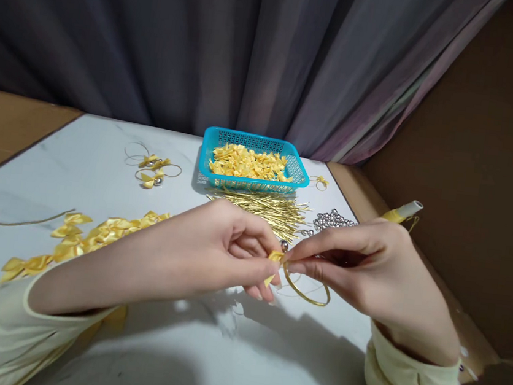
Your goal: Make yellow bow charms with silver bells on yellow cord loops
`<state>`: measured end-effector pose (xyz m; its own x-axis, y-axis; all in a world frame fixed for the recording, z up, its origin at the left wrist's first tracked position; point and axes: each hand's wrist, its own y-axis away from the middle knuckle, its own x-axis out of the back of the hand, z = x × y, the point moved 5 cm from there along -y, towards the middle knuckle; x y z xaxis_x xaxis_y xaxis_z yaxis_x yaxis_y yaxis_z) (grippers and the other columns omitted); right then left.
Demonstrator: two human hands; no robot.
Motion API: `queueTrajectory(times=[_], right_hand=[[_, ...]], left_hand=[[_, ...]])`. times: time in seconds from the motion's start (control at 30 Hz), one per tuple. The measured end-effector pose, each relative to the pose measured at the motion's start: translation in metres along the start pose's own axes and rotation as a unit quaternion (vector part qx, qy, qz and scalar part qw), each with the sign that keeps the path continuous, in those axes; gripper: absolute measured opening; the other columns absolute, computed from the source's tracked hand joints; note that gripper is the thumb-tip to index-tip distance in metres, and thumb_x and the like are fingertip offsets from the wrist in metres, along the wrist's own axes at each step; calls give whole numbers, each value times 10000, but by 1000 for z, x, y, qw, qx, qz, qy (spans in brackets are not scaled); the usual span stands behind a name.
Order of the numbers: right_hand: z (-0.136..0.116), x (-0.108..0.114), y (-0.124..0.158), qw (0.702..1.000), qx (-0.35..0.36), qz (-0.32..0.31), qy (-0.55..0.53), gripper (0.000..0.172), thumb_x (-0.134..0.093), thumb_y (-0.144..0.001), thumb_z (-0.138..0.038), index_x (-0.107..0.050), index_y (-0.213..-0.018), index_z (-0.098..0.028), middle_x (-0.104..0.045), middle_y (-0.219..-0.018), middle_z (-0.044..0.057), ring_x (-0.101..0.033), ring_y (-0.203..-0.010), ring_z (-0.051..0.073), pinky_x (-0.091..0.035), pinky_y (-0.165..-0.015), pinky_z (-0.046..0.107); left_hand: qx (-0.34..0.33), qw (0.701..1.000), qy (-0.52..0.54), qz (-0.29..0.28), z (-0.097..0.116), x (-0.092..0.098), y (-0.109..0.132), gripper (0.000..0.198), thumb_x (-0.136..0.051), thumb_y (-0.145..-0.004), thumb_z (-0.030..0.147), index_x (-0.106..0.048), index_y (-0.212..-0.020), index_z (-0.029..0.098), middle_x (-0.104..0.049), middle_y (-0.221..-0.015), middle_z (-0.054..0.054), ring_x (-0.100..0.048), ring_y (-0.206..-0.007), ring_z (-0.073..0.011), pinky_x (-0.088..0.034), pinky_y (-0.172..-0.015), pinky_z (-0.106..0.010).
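Observation:
Over the middle of the table, my left hand [231, 254] pinches a small yellow ribbon bow [272, 268] between thumb and fingers. Right beside it, my right hand [355, 259] is closed, thumb and forefinger pinching a gold wire loop [313, 301] at the bow's edge. The loop hangs below my right fingertips. A silver bell or bead [284, 245] shows just above the point where the two hands meet. The exact join between bow and wire is hidden by the fingertips.
A blue basket [250, 184] holds yellow bows, with gold wire strips [273, 212] before it and silver beads [332, 219] to the right. More yellow bows [108, 231] lie left, partly behind my left forearm. Finished-looking wire pieces with bows [152, 171] lie farther back.

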<state>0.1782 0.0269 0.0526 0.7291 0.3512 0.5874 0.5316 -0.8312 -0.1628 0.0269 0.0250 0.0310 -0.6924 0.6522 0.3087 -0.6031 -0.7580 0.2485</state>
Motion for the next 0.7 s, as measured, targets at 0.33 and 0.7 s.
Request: queueTrajectory(times=[0.33, 0.7], right_hand=[[-3, -1, -2, 1000, 2, 7, 3, 178, -654, -765, -30, -747, -774, -182, -702, -659, -12, -625, -543, 86, -441, -436, 148], [-1, -2, 3, 1000, 22, 15, -12, 96, -677, -789, -94, -693, -746, -178, -649, -641, -14, -526, -496, 63, -399, -414, 160]], left_hand=[[-2, 1000, -11, 11, -1, 2, -1, 138, -575, -853, 276, -705, -838, 233, -765, -760, 46, -722, -720, -137, -535, -626, -172], [52, 999, 3, 6, 5, 4, 2, 119, -611, -822, 245, -724, -786, 232, -770, -700, 43, -736, -687, -151, -547, -648, -198]])
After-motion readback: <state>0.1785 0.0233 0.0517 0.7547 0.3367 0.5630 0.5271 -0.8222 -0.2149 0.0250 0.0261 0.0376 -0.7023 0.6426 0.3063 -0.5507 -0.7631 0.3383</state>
